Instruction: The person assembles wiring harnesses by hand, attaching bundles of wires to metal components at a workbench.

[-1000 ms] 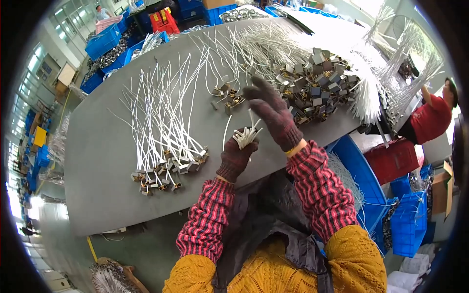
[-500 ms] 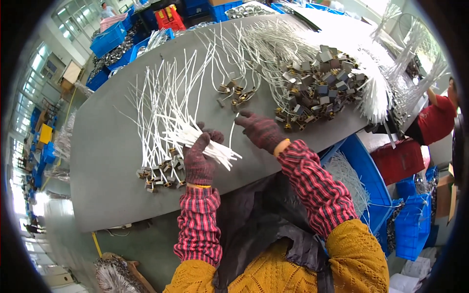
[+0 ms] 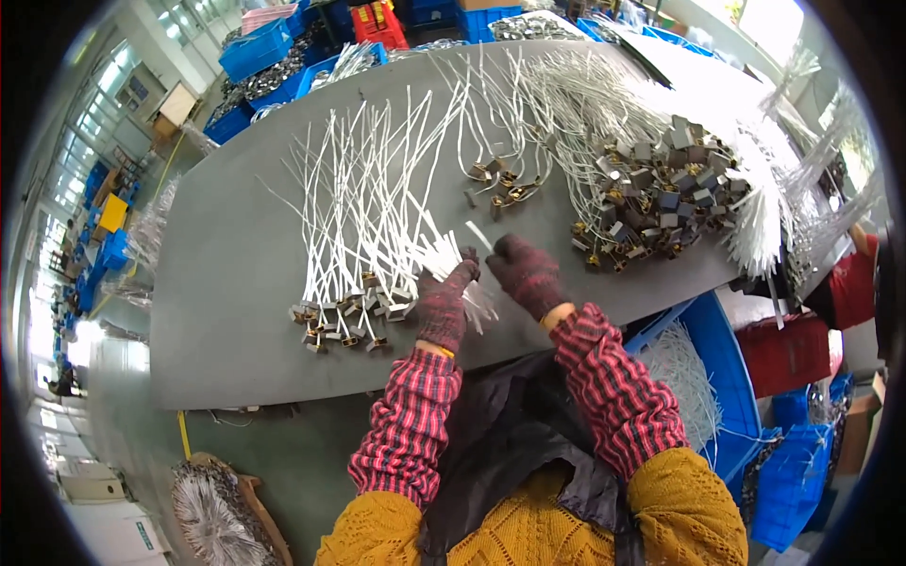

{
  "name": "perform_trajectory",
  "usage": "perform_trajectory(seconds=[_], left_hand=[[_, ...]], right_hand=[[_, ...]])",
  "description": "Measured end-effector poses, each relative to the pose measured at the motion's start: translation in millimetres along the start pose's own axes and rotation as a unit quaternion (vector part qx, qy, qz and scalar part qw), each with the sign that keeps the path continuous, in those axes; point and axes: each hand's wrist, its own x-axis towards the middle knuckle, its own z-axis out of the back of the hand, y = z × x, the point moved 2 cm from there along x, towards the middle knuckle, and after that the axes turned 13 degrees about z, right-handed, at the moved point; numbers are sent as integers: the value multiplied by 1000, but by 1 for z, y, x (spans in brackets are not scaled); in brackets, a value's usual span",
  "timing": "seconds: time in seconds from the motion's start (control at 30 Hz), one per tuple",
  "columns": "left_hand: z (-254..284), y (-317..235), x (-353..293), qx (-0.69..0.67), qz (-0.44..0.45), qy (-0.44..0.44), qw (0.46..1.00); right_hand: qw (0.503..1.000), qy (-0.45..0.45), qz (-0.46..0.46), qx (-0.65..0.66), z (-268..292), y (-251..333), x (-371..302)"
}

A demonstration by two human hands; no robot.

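Both my hands wear dark knitted gloves. My left hand (image 3: 447, 300) is closed round a bundle of short white tubes (image 3: 440, 255), their ends sticking out above and below the fist. Just to its right, my right hand (image 3: 525, 274) pinches a single white tube (image 3: 479, 235), which points up and left from the fingertips. Beyond and left of my left hand lies a spread of small metal blocks (image 3: 349, 319) with long white wires (image 3: 368, 189) running away from me. A smaller cluster of wired blocks (image 3: 508, 187) lies farther off, beyond my right hand.
A large heap of wired blocks (image 3: 661, 193) covers the right of the grey table (image 3: 226, 283). Below its right edge stands a blue bin (image 3: 722, 330) holding white strands (image 3: 681, 377). Blue crates (image 3: 260, 52) and a red stool (image 3: 379, 26) are behind the table. A person's red sleeve (image 3: 849, 288) shows at right.
The view has shifted, so the table appears farther right and lower. My hands have come closer together, and the right one's tube now points up instead of hanging down. The bundle stays in my left hand.
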Motion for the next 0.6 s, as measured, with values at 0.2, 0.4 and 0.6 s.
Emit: perform_trajectory(seconds=[0.2,0.4,0.6], left_hand=[[-64,-18,-27,62,-22,61,996],[-86,-30,-53,27,-38,220,974],[-82,-17,-50,43,-155,180,970]], right_hand=[[980,-32,174,94,21,-32,-36],[856,-138,194,460,108,19,-10],[926,70,369,-37,98,26,-18]])
